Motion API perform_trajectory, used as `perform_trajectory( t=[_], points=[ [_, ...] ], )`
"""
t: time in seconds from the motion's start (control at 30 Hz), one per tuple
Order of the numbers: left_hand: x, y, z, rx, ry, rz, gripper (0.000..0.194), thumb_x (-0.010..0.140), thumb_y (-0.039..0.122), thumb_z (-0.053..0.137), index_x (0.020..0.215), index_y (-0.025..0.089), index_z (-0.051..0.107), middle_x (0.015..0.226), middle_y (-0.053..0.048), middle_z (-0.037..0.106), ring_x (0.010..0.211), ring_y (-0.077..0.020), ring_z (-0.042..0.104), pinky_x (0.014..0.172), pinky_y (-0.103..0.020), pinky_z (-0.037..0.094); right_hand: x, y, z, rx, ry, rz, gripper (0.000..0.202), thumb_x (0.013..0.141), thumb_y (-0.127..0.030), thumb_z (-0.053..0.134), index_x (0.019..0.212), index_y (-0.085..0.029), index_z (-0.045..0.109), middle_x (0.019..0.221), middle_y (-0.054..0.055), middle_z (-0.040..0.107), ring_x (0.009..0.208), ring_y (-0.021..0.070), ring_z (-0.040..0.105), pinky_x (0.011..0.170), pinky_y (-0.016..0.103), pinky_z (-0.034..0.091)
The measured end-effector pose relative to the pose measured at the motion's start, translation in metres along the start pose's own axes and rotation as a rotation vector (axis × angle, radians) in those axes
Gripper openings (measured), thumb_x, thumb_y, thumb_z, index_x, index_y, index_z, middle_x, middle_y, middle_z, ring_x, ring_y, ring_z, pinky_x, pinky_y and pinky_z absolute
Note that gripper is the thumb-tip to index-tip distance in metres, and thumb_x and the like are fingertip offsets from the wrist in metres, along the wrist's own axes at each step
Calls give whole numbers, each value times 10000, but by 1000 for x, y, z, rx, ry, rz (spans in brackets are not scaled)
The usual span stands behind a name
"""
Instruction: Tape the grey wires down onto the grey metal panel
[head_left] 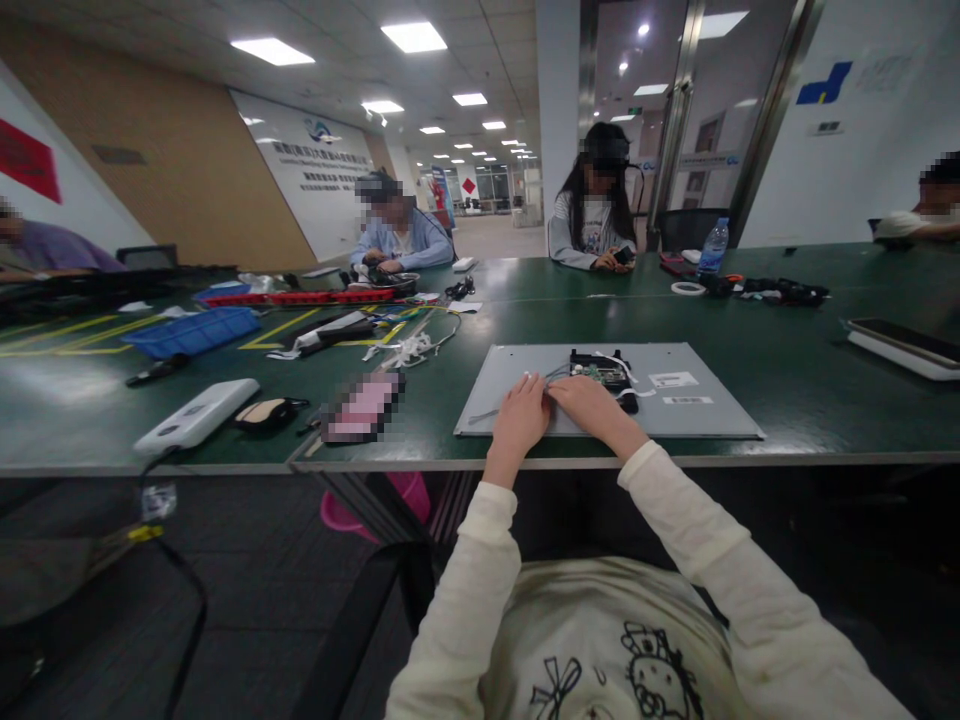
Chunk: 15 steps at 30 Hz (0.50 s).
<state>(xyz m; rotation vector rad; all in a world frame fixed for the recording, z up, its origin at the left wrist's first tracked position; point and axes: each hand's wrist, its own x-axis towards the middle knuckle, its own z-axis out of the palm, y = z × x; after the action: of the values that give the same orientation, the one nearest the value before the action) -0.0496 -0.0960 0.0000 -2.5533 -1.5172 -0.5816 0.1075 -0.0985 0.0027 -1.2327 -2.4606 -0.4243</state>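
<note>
A flat grey panel [720,408] lies on the green table in front of me. On its middle sits a black frame with a small green circuit board [600,372], and white tape strips stick out to its right. Thin grey cables [556,374] run from the board toward the left. My left hand [523,408] rests over the panel left of the board, fingers together at the cables. Beside it my right hand [589,402] reaches in from the right, its fingertips closed at the same cables and partly hiding the board's lower edge.
Left of the panel lie a phone [364,408], a black-and-beige object [270,413], a white power bank [199,415] and a blue tray [193,332]. A water bottle [714,248] and tape roll [688,288] stand back right. Several people sit around the table [525,300].
</note>
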Motion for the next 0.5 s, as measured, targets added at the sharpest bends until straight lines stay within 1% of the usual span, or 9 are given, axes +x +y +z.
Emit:
perform_trajectory(
  t=[0.07, 0.17, 0.27, 0.33, 0.4, 0.47, 0.5],
  points=[
    [1, 1, -2, 7, -5, -4, 411, 944, 202, 351, 1325, 158, 500, 1428, -114, 495, 1353, -219, 414, 1086, -388, 357, 1, 0, -1, 5, -23, 10, 252, 927, -100, 472, 1108, -93, 647, 1125, 152, 662, 1068, 212, 615, 960, 351, 444],
    [3, 1, -5, 16, -35, -9, 373, 945, 207, 358, 1267, 164, 542, 1378, -111, 544, 1283, -211, 490, 1062, -367, 380, 2, 0, -3, 51, -98, 9, 260, 931, -100, 459, 1110, -101, 648, 1121, 145, 664, 1059, 209, 622, 953, 336, 449],
    [5, 1, -6, 15, -50, -7, 358, 946, 204, 352, 1235, 171, 561, 1356, -101, 562, 1256, -201, 513, 1045, -346, 393, -2, 0, -6, 133, -138, 8, 300, 962, -137, 402, 1155, -95, 628, 1167, 158, 646, 1096, 206, 611, 964, 323, 445],
    [5, 1, -5, 8, -51, -4, 354, 948, 203, 347, 1224, 179, 567, 1356, -94, 563, 1256, -196, 513, 1046, -337, 389, -9, -2, -8, 196, -126, -4, 347, 988, -201, 361, 1233, -98, 585, 1250, 166, 605, 1167, 206, 575, 999, 330, 426],
    [6, 0, -4, 2, -61, -6, 354, 946, 199, 348, 1223, 170, 566, 1345, -97, 573, 1250, -196, 520, 1044, -332, 384, -18, -5, -9, 238, -99, 4, 408, 998, -300, 358, 1321, -111, 520, 1351, 167, 537, 1256, 224, 509, 1048, 369, 393],
    [8, 0, -5, -4, -68, -42, 383, 934, 183, 361, 1280, 134, 517, 1319, -121, 592, 1222, -206, 547, 1028, -330, 391, -26, -10, -8, 248, -71, 46, 489, 986, -399, 378, 1375, -117, 471, 1420, 169, 472, 1320, 253, 444, 1085, 417, 354],
    [9, 0, -5, -10, -70, -73, 419, 924, 172, 372, 1328, 111, 466, 1305, -135, 600, 1198, -211, 566, 1016, -331, 397, -30, -13, -8, 245, -59, 67, 522, 979, -432, 381, 1387, -116, 460, 1435, 170, 455, 1336, 264, 423, 1098, 435, 337]
  ],
)
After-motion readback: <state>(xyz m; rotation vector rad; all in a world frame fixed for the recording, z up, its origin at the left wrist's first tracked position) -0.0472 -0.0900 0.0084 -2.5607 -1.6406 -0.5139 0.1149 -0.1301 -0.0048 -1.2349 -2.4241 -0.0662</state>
